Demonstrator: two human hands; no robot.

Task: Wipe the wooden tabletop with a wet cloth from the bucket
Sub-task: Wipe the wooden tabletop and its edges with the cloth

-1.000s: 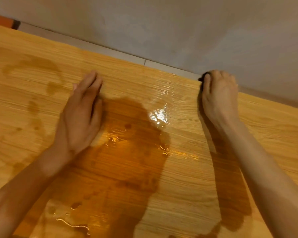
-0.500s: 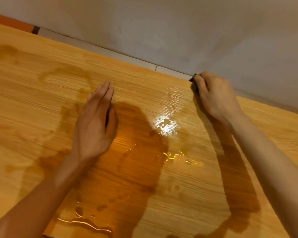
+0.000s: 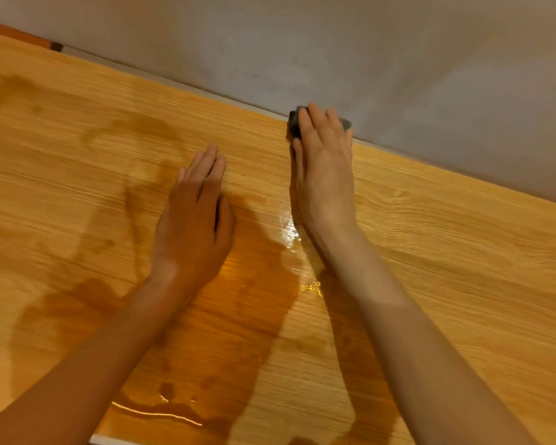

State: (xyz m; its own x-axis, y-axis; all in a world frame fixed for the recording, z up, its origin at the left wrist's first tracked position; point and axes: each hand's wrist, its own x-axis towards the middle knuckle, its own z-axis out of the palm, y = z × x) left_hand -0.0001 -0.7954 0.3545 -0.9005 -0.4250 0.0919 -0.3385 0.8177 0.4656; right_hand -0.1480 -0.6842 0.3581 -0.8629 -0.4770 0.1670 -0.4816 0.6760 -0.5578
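Observation:
The wooden tabletop (image 3: 446, 252) fills most of the view, with wet streaks and shiny water across its middle and left. My right hand (image 3: 325, 175) presses a small dark cloth (image 3: 294, 123) against the table's far edge by the wall; its fingers lie fairly straight over the cloth, which shows only at the fingertips. My left hand (image 3: 193, 226) rests flat on the damp wood to the left, fingers together and straight, holding nothing. No bucket is in view.
A grey wall (image 3: 366, 53) runs right behind the table's far edge. An orange strip (image 3: 16, 35) shows at the far left along the wall. The table's near edge (image 3: 116, 440) appears at the bottom left.
My right hand slid the cloth leftward along the far edge, and its fingers straightened over it. The left hand stayed flat on the table while the view shifted left.

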